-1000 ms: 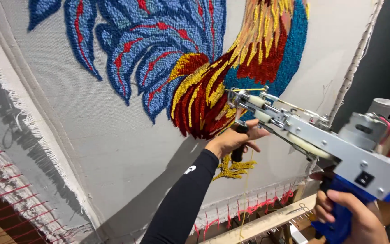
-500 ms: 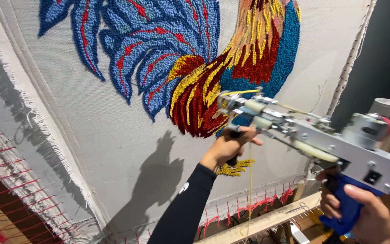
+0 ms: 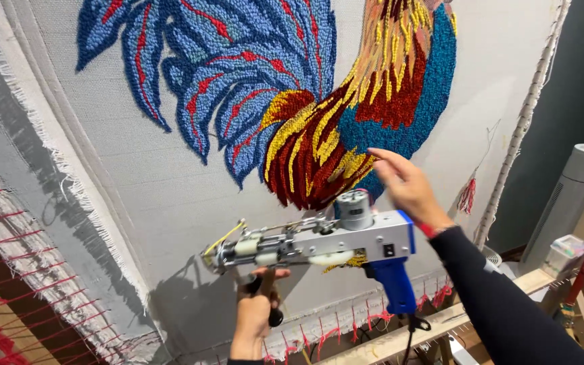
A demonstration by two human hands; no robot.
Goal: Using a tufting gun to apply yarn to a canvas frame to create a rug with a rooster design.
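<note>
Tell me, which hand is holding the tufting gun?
The left hand, low down, grips the tufting gun by its black front handle. The right hand is open, up by the rooster, holding nothing.

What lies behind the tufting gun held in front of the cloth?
Behind the tufting gun hangs the pale backing cloth, with the lower edge of the tufted rooster just above. A bit of yellow yarn peeks out below the gun; the cloth directly behind its body is covered.

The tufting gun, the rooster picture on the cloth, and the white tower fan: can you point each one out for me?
tufting gun [image 3: 346, 240]: head view, on its grey metal body.
rooster picture [image 3: 319, 145]: head view, on the red and yellow tufted feathers.
white tower fan [image 3: 572, 186]: head view, on its upright column at the right edge.
</note>
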